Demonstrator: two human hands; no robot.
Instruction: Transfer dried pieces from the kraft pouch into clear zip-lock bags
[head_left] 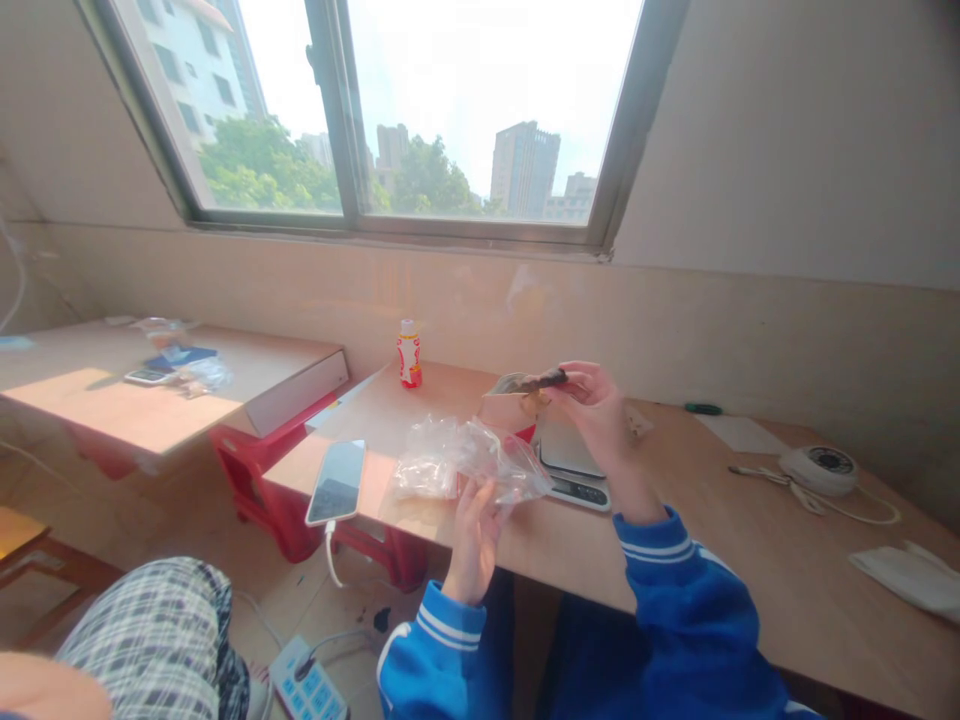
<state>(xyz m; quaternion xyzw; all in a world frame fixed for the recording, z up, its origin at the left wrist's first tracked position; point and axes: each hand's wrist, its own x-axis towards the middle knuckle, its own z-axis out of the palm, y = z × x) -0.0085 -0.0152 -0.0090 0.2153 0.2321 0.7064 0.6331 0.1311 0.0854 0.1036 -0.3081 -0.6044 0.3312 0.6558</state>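
Right hand (592,420): fingers closed, pinching dark dried strip (536,380).
Left hand (474,540): fingers curled, gripping clear plastic bag (465,462).
Strip position: held up above digital scale (574,470) on wooden desk (750,560).

Bright blue sweatshirt sleeves (442,650), twin white stripes above ribbed cuffs; left hand (474,540), right hand (596,420) bare.

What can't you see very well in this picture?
In the head view:
- Kitchen scale: its display is too small and blurred to read.
- Dark strip: the right hand covers one end, and what it is made of is unclear.
- Clear plastic bag: crumpled folds hide any contents.
- Phone: glare hides the screen.
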